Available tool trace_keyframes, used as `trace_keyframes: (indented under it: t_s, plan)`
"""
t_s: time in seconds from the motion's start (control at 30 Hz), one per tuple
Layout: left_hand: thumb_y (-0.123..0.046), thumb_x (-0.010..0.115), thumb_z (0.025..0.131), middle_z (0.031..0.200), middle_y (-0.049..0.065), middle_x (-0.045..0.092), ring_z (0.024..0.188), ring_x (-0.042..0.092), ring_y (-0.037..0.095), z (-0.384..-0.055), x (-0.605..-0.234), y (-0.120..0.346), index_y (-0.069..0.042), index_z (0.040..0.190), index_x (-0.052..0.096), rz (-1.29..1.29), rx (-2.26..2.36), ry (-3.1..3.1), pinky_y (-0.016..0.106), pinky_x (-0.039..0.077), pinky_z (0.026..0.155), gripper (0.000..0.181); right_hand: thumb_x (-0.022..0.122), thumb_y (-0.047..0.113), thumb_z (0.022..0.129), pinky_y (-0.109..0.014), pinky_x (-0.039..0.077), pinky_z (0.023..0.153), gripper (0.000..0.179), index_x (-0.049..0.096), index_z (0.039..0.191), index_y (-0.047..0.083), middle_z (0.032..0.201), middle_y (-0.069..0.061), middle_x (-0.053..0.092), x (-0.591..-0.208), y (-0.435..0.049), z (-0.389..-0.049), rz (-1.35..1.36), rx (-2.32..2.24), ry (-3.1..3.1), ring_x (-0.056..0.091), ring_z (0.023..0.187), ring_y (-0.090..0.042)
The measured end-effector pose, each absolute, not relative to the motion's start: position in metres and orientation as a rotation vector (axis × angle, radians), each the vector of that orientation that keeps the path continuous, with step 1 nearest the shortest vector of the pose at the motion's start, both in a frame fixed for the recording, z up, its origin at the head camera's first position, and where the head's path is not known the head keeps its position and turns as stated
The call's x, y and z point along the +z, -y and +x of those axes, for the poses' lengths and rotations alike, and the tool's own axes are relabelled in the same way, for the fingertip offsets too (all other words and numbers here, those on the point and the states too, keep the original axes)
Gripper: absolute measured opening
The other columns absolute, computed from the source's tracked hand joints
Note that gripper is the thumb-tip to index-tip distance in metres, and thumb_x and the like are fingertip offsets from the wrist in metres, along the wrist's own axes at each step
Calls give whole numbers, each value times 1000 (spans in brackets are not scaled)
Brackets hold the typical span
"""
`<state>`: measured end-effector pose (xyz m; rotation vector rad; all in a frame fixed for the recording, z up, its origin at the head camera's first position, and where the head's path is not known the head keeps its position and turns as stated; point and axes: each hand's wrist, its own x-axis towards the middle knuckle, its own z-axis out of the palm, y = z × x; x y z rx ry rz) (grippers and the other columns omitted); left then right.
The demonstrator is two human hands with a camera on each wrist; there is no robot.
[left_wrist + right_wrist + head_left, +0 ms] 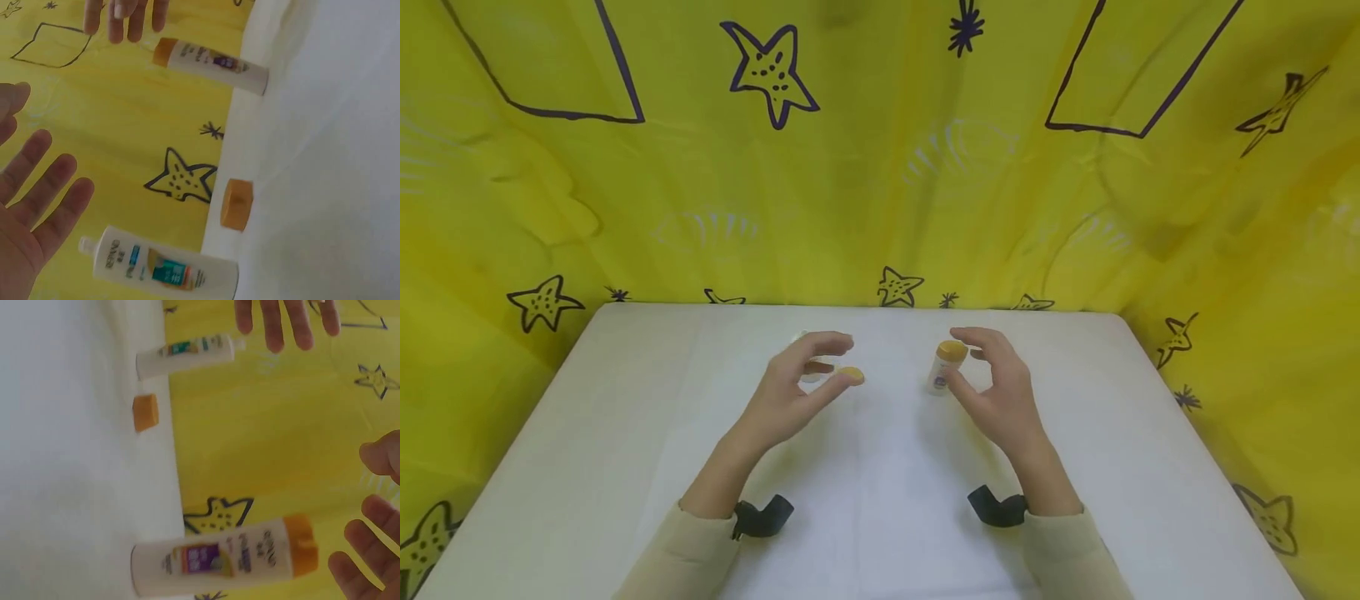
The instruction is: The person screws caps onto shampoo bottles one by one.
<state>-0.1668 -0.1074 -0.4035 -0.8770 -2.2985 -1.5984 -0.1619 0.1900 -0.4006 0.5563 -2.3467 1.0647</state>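
My left hand [793, 383] is held with its fingers spread, just above an uncapped white shampoo bottle [165, 265] with a teal label. In the head view that hand hides most of this bottle. Its orange cap [237, 204] lies separately on the table, near my left thumb in the head view. A second white shampoo bottle [215, 559] stands upright with a purple label and an orange cap on top. Beside it, my right hand [1003, 387] hovers with parted fingers and thumb. Neither hand grips anything; both bottles stand on the table.
A white-covered table [865, 500] spreads beneath both hands. Yellow curtain [850, 183] with starfish drawings surrounds its back and sides. Black wrist-worn devices [763, 517] sit below each hand.
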Motion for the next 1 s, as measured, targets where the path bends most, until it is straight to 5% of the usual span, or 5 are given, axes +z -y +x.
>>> trace_keyframes:
  t_s: [0.3, 0.5, 0.73, 1.0]
  plan:
    - [-5, 72, 90, 122, 12, 64, 113, 60, 21, -183, -401, 150, -15, 137, 52, -664, -1675, 2265, 36, 54, 95, 52, 77, 6, 84, -38, 54, 93, 47, 61, 128, 9, 127, -3, 63, -397, -161, -152, 748, 1176, 2341, 60, 113, -19]
    - [-17, 74, 91, 134, 6, 59, 126, 54, 22, -192, -419, 162, -16, 140, 49, -520, -1705, 2387, 52, 46, 104, 56, 76, 11, 86, -42, 55, 94, 51, 58, 134, 11, 132, -3, 62, -405, -139, -153, 844, 1224, 2405, 60, 118, -22]
    - [-18, 71, 93, 151, 11, 45, 138, 44, 35, -203, -444, 161, -20, 150, 38, -462, -1977, 2455, 55, 41, 109, 66, 75, 16, 89, -42, 50, 102, 65, 46, 147, 22, 146, 5, 51, -421, -118, -167, 777, 1457, 2620, 56, 128, -27]
    - [-14, 73, 92, 152, 21, 41, 137, 44, 43, -207, -460, 157, -17, 154, 32, -443, -2129, 2451, 55, 40, 109, 74, 76, 21, 89, -45, 49, 103, 70, 42, 150, 31, 149, -3, 51, -436, -96, -186, 669, 1353, 2858, 54, 129, -27]
